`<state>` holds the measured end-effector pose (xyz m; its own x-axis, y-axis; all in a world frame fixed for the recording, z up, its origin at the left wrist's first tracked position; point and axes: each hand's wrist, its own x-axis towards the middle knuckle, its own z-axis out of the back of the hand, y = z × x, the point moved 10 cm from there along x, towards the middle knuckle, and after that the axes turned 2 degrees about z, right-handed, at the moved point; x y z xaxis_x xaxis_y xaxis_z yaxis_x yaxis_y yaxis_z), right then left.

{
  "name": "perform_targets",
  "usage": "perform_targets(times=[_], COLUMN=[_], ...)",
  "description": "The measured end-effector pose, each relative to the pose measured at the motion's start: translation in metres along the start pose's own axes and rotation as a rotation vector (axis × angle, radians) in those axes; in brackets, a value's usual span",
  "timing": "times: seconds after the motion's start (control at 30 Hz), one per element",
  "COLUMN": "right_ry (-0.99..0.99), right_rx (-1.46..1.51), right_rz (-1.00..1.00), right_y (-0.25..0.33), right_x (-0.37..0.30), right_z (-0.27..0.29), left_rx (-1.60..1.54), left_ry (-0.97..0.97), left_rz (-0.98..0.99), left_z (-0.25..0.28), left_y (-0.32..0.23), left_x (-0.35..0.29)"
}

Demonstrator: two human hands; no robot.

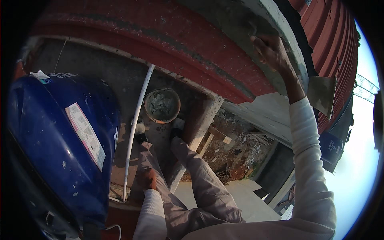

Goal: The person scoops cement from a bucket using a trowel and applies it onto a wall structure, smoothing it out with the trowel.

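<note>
My right hand (272,52) is raised at the upper right, beside the grey plastered band (232,16) above the red ledge. Its fingers are closed round what looks like a trowel (253,29); a thin curved metal neck shows, while the blade is lost in a dark, blurred patch against the plaster. My left hand (148,179) hangs low by my left leg, smeared and dim, so its fingers cannot be made out. Between my feet and the wall stands a round bucket (163,121) with lumpy grey wet mortar (160,103) in it.
A large blue tank (60,120) fills the left side. A white pipe (134,128) rises between it and the bucket. The red ledge (160,44) crosses above. Right of my legs, beyond a low concrete edge (200,124), lies rubble with wood pieces (220,135). Red corrugated sheeting (332,52) is at the far right.
</note>
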<state>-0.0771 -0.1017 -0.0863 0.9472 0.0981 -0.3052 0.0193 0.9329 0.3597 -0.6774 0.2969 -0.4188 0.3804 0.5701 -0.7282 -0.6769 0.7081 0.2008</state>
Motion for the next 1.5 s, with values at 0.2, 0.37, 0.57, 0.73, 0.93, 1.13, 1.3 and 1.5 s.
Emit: perform_targets(times=[0.2,0.37,0.57,0.73,0.93,1.13,1.3,1.5], right_ry=[-0.178,-0.266,-0.356,-0.563,-0.705,-0.841,-0.852,-0.888], right_rx=[0.138,0.444,0.279,0.437,0.585,0.754,0.654,0.652], right_rz=[-0.039,-0.072,0.116,0.087,0.092,0.089,0.162,0.152], right_y=[-0.054,-0.042,0.011,0.001,-0.059,-0.117,-0.066,-0.046], right_x=[-0.060,-0.092,-0.002,0.013,-0.023,-0.078,-0.061,-0.006], right_z=[0.031,-0.002,-0.089,-0.103,-0.101,-0.100,-0.102,-0.117], left_rx=[-0.003,-0.009,-0.003,0.085,0.131,0.188,0.234,0.269], left_ry=[0.085,0.080,0.118,0.059,0.066,0.067,0.080,0.045], left_rz=[0.034,0.084,0.072,0.140,0.165,0.152,0.150,0.161], left_z=[0.018,0.015,0.032,0.033,0.046,0.045,0.055,0.058], left_y=[-0.007,-0.002,-0.023,-0.006,-0.018,-0.018,-0.035,-0.046], left_x=[-0.005,0.000,-0.002,0.010,0.009,0.009,0.002,0.004])
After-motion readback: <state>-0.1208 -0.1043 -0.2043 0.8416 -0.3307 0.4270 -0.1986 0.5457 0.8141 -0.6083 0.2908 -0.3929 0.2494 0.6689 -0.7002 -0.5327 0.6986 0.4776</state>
